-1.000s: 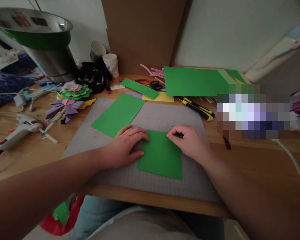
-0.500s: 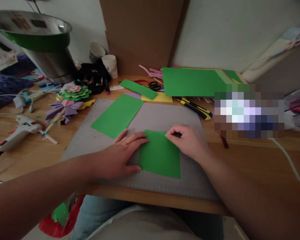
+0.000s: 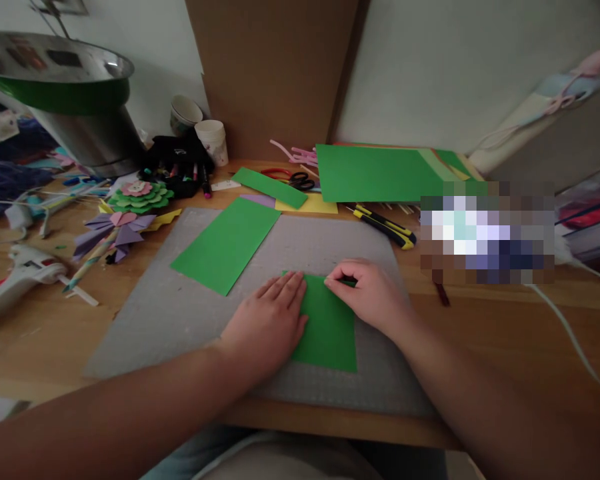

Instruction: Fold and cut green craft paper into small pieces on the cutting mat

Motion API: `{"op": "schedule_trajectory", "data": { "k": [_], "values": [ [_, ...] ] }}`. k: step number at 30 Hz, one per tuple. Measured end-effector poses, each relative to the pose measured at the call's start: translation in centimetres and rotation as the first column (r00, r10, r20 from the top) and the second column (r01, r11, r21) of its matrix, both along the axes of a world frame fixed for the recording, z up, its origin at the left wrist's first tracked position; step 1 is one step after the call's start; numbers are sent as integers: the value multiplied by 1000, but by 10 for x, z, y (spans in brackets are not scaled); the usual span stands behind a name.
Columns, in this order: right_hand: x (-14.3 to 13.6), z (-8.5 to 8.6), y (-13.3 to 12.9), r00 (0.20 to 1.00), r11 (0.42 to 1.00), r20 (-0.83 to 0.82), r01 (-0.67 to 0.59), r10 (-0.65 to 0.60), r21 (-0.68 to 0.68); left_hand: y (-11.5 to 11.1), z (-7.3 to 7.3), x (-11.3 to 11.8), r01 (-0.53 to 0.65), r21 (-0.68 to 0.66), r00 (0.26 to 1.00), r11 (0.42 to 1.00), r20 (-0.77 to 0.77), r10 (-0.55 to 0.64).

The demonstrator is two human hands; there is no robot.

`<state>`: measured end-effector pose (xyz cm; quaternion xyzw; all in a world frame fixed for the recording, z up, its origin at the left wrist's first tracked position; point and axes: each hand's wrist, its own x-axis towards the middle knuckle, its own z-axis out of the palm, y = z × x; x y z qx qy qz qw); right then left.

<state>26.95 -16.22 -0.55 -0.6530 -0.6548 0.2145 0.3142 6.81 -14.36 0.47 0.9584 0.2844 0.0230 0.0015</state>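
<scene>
A green paper square (image 3: 330, 330) lies on the grey cutting mat (image 3: 155, 327). My left hand (image 3: 275, 317) rests flat over its left part, fingers stretched out and lying close together. At the paper's upper right edge, my right hand (image 3: 357, 287) is closed in a pinch; whatever sits between thumb and forefinger is too small to name. A larger green sheet (image 3: 227, 243) lies on the mat's upper left, apart from both hands.
Behind the mat are a green strip (image 3: 270, 187), scissors (image 3: 301, 181), a yellow-black cutter (image 3: 387, 228) and a big green sheet (image 3: 370, 173). To the left lie a glue gun (image 3: 23, 277) and paper flowers (image 3: 140, 197). A metal container (image 3: 93, 127) stands back left.
My left hand has slid right and further onto the green square, its fingers now closer together. My right hand keeps its pinch at the upper edge. The view has shifted slightly.
</scene>
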Motion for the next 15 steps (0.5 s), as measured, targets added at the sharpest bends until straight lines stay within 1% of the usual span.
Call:
{"op": "schedule_trajectory", "data": {
  "k": [5, 10, 15],
  "values": [
    [0, 1, 0, 1000, 1000, -11, 5, -6, -25, 7, 3, -19, 35, 84, 999, 996, 22, -37],
    [1, 2, -1, 1000, 999, -14, 15, -15, -36, 10, 8, -28, 40, 95, 999, 995, 5, -41],
    [0, 1, -1, 1000, 999, -6, 21, -22, -34, 9, 13, -36, 75, 73, 997, 995, -9, -74]
  ]
}}
